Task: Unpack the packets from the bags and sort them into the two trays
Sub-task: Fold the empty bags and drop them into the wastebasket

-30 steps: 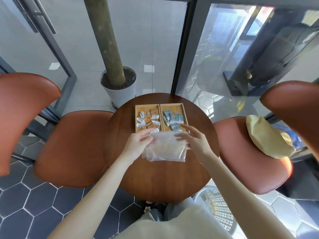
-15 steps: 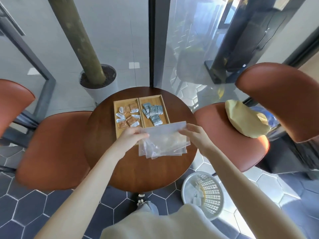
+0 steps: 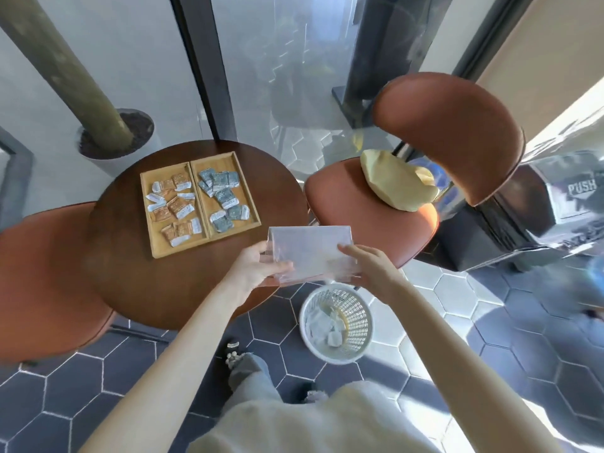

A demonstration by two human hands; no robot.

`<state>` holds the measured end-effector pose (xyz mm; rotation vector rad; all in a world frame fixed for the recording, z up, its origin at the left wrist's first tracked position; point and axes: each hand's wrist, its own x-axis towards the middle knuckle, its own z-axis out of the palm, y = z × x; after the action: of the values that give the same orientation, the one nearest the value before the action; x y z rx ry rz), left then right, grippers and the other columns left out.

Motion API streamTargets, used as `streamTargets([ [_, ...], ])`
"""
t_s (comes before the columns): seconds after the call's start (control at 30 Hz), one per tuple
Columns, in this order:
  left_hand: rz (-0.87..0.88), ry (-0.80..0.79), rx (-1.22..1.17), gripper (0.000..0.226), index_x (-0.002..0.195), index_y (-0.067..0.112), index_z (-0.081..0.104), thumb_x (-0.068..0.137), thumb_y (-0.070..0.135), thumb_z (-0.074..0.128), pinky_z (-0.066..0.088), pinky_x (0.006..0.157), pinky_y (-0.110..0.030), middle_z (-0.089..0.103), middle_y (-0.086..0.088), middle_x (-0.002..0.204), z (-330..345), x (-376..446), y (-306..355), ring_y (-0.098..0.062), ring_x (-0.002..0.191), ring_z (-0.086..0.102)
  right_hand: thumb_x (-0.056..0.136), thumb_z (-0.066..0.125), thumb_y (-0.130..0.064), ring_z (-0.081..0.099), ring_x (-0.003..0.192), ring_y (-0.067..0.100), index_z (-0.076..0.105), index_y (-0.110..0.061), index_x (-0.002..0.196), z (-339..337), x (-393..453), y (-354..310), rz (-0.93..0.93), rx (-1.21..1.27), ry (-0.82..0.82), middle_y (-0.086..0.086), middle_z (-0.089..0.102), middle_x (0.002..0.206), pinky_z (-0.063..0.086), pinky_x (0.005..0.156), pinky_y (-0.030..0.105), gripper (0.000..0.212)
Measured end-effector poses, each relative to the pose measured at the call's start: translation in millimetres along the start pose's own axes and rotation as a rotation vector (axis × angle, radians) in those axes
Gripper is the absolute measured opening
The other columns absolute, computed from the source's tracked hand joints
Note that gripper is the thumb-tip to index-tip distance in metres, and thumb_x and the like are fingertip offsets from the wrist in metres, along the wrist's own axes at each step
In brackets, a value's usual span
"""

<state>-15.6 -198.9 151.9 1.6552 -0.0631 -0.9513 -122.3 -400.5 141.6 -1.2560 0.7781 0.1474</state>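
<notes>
Hands (image 3: 313,266) both gripping clear bag (image 3: 310,248) betw round wood table (image 3: 130,266) & white basket (image 3: 336,322)

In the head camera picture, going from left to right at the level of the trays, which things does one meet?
Wooden tray of orange packets → wooden tray of blue-grey packets → brown leather chair seat → yellow cloth bundle → dark panel marked PUSH.

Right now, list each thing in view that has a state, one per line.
Clear bags: stacked flat, seemingly empty, held off the table edge above the basket.
Left hand: shut on the bags.
Right hand: shut on the bags.
Left tray: holds orange packets.
Right tray: holds blue-grey packets.
White basket: upright, partly filled.
</notes>
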Motion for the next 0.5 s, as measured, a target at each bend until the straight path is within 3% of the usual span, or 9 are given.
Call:
streamTargets([
  [0.13,-0.027,-0.045,-0.009,0.038,0.107,0.006,0.059,0.072,-0.001,0.071,0.057,0.07,-0.032,0.068,-0.009,0.086,37.5,-5.8,-20.0,-0.02,0.072,0.068,0.08,0.067,-0.004,0.067,0.068,0.021,0.062,0.008,0.102,-41.4,-25.7,27.4,0.07,0.016,0.015,0.016,0.068,0.085,0.06,0.067,0.029,0.025],
  [0.23,-0.109,-0.112,-0.127,0.041,0.114,0.002,0.055,0.075,-0.006,0.066,0.057,0.057,-0.021,0.07,-0.009,0.083,58.3,-7.6,-35.1,-0.012,0.065,0.07,0.084,0.061,-0.002,0.069,0.06,0.012,0.064,-0.001,0.09,-67.3,-35.0,50.1,0.127,0.16,0.032,0.006,0.072,0.069,0.058,0.061,0.022,0.007],
  [0.37,-0.188,-0.13,-0.165,0.04,0.115,0.002,0.054,0.077,-0.009,0.063,0.055,0.054,-0.018,0.074,-0.002,0.066,78.8,-2.7,-51.5,-0.011,0.062,0.07,0.086,0.06,-0.006,0.064,0.051,0.009,0.066,-0.008,0.084,-86.0,-40.2,77.4,0.231,0.319,0.081,0.002,0.07,0.061,0.054,0.05,0.017,0.007],
  [0.5,-0.168,-0.034,-0.052,0.04,0.114,-0.004,0.056,0.075,-0.009,0.066,0.055,0.051,-0.017,0.072,0.004,0.058,91.8,12.0,-61.9,-0.01,0.057,0.069,0.09,0.054,-0.006,0.069,0.056,0.011,0.065,-0.009,0.089,-95.9,-32.9,95.0,0.287,0.406,0.097,0.001,0.072,0.063,0.055,0.051,0.019,0.011],
])
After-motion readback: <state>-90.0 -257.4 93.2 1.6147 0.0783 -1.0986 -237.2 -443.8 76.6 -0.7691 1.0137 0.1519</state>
